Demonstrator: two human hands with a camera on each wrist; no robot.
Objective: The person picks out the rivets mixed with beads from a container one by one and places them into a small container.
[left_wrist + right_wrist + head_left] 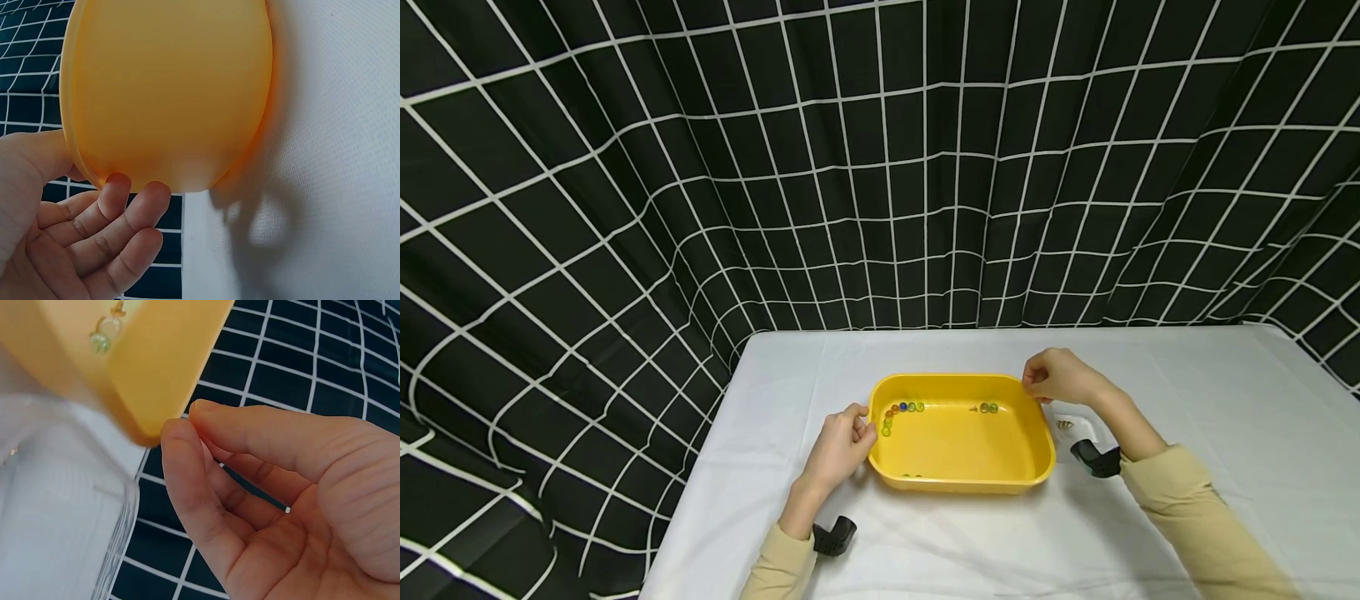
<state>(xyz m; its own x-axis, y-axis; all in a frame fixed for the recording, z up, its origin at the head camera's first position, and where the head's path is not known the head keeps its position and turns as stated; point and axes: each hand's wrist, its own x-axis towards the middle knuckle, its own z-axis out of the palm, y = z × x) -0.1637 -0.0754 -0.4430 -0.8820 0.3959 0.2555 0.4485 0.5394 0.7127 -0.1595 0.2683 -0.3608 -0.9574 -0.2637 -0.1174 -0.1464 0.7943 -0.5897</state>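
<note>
A yellow rectangular tub [962, 446] stands between my two hands. My left hand [842, 442] holds its left rim, the thumb on the rim and fingertips against the outer wall. At the far right corner my right hand [1060, 377] pinches the rim between thumb and index finger. Glass marbles [903, 407] in green, orange and blue line the tub's far left corner. Two more marbles [105, 334] lie toward the far right beside a small gold-coloured piece [117, 309]. Along the near wall, more marbles are mostly hidden. Whether the tub's base touches the cloth, I cannot tell.
Just right of the tub, partly under my right forearm, is a clear plastic container [1086, 427] holding small gold-coloured pieces [1064, 425]. White cloth [1225, 417] covers the table. A black curtain with a white grid [925, 183] hangs behind and at the sides.
</note>
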